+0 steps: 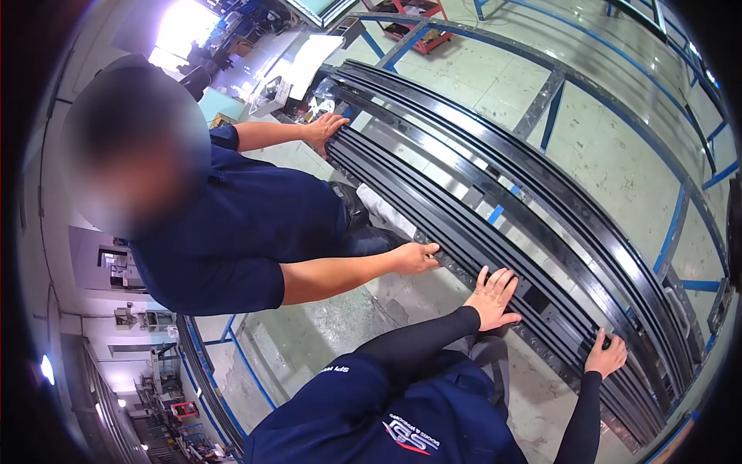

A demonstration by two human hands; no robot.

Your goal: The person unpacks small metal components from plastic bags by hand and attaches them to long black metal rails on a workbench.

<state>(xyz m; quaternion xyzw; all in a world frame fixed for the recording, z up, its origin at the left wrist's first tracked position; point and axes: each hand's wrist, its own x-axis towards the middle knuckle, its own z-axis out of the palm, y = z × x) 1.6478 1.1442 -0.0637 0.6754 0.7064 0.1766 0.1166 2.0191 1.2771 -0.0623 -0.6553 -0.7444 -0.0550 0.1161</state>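
Note:
My left hand (492,298) lies with spread fingers on the near edge of a long black metal profile (433,209) with lengthwise grooves. Farther right along it, my right hand (607,354) is closed, thumb and fingers curled around something small and dark at the profile's far edge; I cannot make out what it is. A dark rectangular cutout or patch (535,298) shows in the profile between my hands. Across from me, a co-worker's hand (326,131) rests on the profile's far end. That person's other hand (417,257) touches its near edge.
More long black profiles (533,166) lie parallel behind this one. They rest on a blue-legged metal frame (551,116). A co-worker in a dark blue shirt (263,205) stands close at the left. Farther back are a red cart (421,31) and a cluttered bench (270,97).

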